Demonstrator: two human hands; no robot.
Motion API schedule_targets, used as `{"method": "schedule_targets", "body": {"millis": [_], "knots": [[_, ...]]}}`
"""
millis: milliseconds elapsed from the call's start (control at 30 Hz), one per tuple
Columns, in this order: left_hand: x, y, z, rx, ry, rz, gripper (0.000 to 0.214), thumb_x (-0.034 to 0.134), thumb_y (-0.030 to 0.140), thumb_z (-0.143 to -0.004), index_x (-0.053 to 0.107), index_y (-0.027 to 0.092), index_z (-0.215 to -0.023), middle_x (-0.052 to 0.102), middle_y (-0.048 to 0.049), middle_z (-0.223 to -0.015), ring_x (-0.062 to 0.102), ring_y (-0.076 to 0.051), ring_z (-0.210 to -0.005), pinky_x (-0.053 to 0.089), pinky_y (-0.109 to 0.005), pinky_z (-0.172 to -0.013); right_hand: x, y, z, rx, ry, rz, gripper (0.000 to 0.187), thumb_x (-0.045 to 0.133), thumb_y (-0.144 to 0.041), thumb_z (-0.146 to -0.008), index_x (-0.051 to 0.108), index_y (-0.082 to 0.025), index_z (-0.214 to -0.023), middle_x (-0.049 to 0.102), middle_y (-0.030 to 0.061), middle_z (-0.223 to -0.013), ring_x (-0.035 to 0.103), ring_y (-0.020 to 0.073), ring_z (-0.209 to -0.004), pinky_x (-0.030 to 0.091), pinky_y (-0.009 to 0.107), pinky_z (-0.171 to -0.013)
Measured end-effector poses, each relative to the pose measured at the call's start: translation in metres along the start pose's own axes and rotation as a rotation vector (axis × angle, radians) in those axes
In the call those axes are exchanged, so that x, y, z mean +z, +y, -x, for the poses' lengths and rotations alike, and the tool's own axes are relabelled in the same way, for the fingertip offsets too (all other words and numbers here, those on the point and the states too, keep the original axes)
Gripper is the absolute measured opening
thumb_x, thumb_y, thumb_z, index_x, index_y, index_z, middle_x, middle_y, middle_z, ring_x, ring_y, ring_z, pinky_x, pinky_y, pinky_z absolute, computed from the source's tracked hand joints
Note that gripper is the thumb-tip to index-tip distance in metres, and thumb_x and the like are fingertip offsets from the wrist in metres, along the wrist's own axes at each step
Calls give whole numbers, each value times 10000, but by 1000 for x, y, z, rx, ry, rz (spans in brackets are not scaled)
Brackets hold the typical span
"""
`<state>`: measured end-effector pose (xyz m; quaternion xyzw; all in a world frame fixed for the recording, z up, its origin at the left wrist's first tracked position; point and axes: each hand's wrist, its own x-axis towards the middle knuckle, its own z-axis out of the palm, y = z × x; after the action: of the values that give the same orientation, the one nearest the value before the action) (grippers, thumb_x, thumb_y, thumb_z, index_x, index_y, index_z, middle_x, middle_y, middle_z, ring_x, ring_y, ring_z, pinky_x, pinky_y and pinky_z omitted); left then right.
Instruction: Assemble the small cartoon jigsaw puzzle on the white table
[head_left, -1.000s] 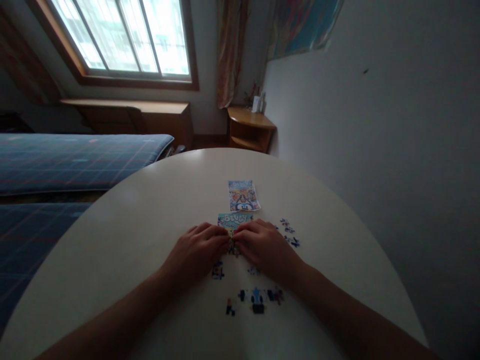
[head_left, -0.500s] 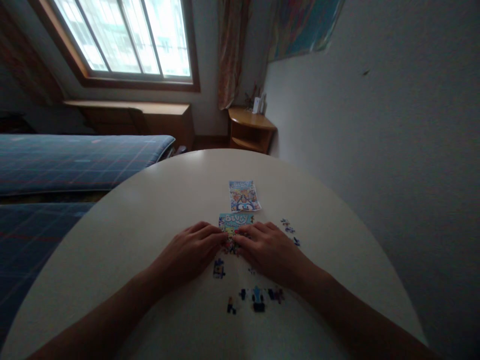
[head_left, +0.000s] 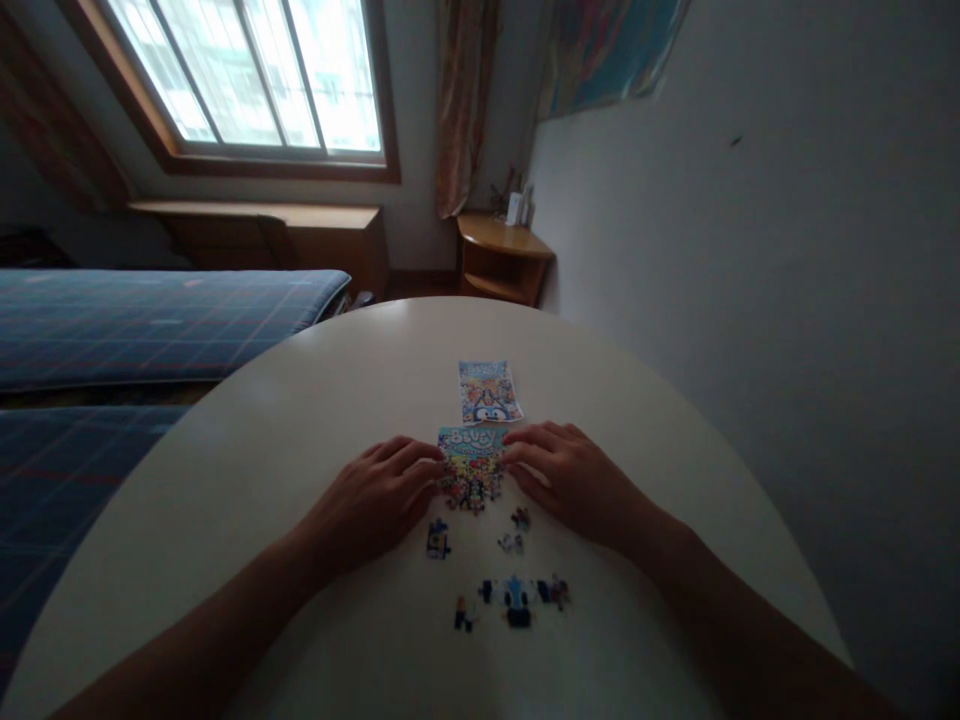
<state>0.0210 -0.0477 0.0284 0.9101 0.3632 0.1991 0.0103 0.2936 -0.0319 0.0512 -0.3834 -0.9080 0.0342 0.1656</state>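
Note:
A partly joined colourful jigsaw (head_left: 471,466) lies on the round white table (head_left: 315,430). My left hand (head_left: 375,497) rests flat at its left edge, fingers stretched and touching it. My right hand (head_left: 570,474) lies at the jigsaw's right edge, fingers extended toward its top right corner. Neither hand holds a piece. Beyond the jigsaw lies a small picture card (head_left: 489,391). Loose pieces lie near me: one dark piece (head_left: 438,539), two small ones (head_left: 516,530) and a joined strip (head_left: 519,594).
A bed with a blue checked cover (head_left: 150,320) stands left of the table. A wooden corner shelf (head_left: 501,256) and a low cabinet under the window (head_left: 270,235) are at the back. A grey wall (head_left: 750,250) runs close along the right.
My hands have drawn apart from the middle of the jigsaw to its two sides. The right hand moved right and away from me, uncovering the jigsaw and two small pieces.

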Motion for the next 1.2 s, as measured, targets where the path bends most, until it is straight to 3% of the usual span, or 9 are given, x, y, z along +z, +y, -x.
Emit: {"method": "schedule_targets", "body": {"millis": [100,267,400,500,733,967,1100,1200], "knots": [[0,-2,2,20,6,-8,277,514,252,-984,604,261,-1246,626,-73,-1277,577,-244,-1144,513,-446,-949,-4,13,5,-3,8,-4,177,551,-225,-953,686,-233,-1067,687,71,-1180,623,225,-1046,445,418,-914],[3,0,3,56,-122,12,358,547,252,-965,555,302,-1320,537,-40,-1431,502,-256,-1291,457,-473,-1046,-11,31,11,27,-13,-51,178,572,-238,-942,714,-247,-1049,700,64,-1102,630,206,-993,470,399,-903],[2,1,2,33,-130,8,335,552,273,-972,562,301,-1306,554,-32,-1414,523,-247,-1274,457,-477,-1048,-21,44,17,88,-65,-116,144,629,-264,-913,741,-245,-1002,704,66,-1049,636,198,-953,494,378,-898],[-1,-3,3,61,-103,20,309,521,289,-993,575,287,-1298,600,-36,-1363,540,-230,-1261,466,-455,-1047,-24,50,21,142,-97,-162,232,695,-324,-869,731,-255,-1087,684,75,-1116,631,213,-1021,489,394,-943],[-3,-29,14,-26,-60,6,363,498,319,-994,549,266,-1349,601,-65,-1365,585,-215,-1205,531,-409,-979,-17,60,23,179,-167,-223,215,685,-337,-872,748,-244,-1055,672,73,-1123,627,204,-1024,495,371,-936],[-6,-38,15,-144,-57,-6,262,514,323,-965,672,239,-1158,687,-66,-1173,642,-217,-1051,565,-376,-886,-20,56,16,212,-161,-231,150,653,-273,-890,763,-208,-969,697,72,-1033,651,180,-913,506,316,-847],[-6,-40,15,-146,-50,18,257,524,313,-952,685,241,-1139,706,-60,-1137,657,-216,-1016,564,-373,-873,-22,43,8,273,-240,-101,164,657,-276,-892,748,-180,-989,708,51,-800,642,177,-741,501,314,-759],[-5,-42,15,-157,-42,45,252,502,315,-962,701,245,-1098,727,-52,-1085,675,-201,-978,565,-338,-845,-17,29,6,273,-183,48,167,649,-280,-899,735,-176,-997,713,85,-899,647,203,-845,497,324,-796]]}}
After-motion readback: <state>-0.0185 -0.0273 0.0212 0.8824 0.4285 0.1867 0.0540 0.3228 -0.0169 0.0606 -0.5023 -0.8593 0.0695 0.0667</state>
